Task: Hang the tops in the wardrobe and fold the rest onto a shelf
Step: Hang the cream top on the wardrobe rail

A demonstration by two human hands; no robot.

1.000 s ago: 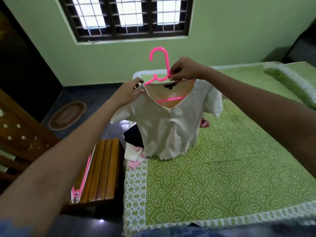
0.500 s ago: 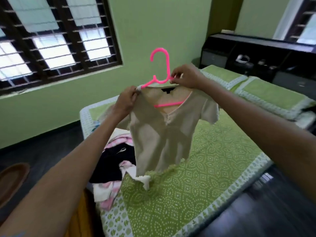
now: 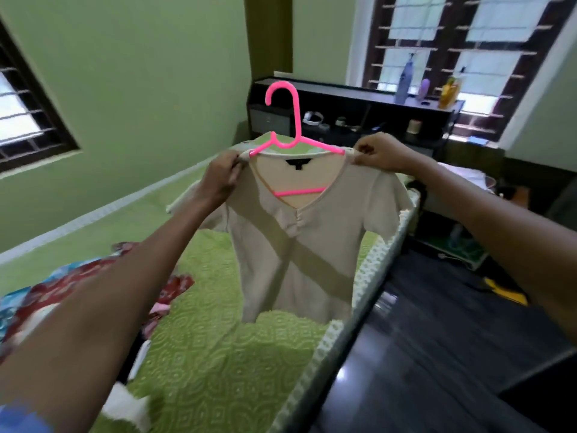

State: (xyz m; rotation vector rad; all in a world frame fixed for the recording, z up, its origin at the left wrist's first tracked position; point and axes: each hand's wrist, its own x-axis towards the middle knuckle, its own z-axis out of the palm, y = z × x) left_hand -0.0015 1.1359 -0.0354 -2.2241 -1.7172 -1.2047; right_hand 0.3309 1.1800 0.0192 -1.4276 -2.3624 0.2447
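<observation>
I have the beige short-sleeved top (image 3: 299, 245) on the pink plastic hanger (image 3: 288, 142) and held up in front of me. My left hand (image 3: 220, 178) pinches the top's shoulder over one end of the hanger; my right hand (image 3: 379, 153) pinches the other shoulder over the other end. Between my two grips the hook stands upright, and the garment hangs straight down from them, its hem clear of the green patterned bedspread (image 3: 218, 354) below.

As I judge it, this top is seated on its hanger but not yet hung — no wardrobe shows in this view, so the carry to the rail is left to do. Well below my left grip, beside my forearm, a heap of clothes (image 3: 46, 295) in red, blue and pink lies unsorted on the bed, so most of the hanging and all of the folding looks to be ahead of me.

Against half a second ago, my right hand has moved from the base of the hook out to the shoulder, so both grips now sit at the hanger's ends. The view has also swung right — the dark headboard shelf (image 3: 359, 101) with its bottles is now behind the hanger.
</observation>
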